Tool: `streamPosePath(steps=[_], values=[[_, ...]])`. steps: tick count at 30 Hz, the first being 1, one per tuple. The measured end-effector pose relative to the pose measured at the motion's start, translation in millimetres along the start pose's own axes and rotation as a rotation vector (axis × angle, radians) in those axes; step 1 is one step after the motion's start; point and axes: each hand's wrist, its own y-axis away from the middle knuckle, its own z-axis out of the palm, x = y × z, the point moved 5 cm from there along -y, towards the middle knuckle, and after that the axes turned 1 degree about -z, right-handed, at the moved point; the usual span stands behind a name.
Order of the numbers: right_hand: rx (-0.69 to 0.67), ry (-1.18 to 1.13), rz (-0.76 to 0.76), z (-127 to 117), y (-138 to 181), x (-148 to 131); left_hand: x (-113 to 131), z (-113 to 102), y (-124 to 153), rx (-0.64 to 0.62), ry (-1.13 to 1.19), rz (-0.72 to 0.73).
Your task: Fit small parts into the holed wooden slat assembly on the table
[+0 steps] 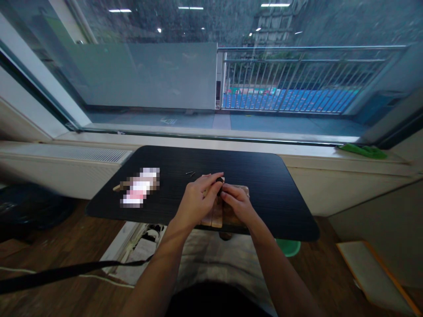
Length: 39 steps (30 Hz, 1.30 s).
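My left hand (200, 196) is closed, with its thumb and fingers about a small dark round piece (220, 179) that they partly cover. My right hand (238, 201) comes in from the other side, its fingertips bent together against the same piece. What exactly the right fingers pinch is hidden. Beneath both hands lie brown wooden pieces (217, 215), side by side near the front edge of the black table (264, 193). Two thin metal pins or screws (190, 173) rest on the tabletop, beyond my left hand.
A blurred-out pale item (140, 187) lies at the table's left, beside a wooden stick end (117, 188). A window sill (198, 141) runs behind the table, with a green cloth (361, 151) at right. Below are a green basin (288, 247) and a black strap (72, 267).
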Motion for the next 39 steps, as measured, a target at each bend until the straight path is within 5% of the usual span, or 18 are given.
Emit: streamPosePath(steps=[13,29,39], values=[[-0.015,0.100,-0.003,2.0,-0.3,-4.4,1.4,-0.9,-2.9,-0.003,-0.055,0.081],[-0.021,0.000,0.079,4.4,1.1,-0.2,-1.0,-4.2,-0.8,0.063,-0.049,-0.080],[-0.008,-0.003,0.106,4.9,0.7,1.6,1.3,-7.2,-0.4,0.145,-0.146,0.045]])
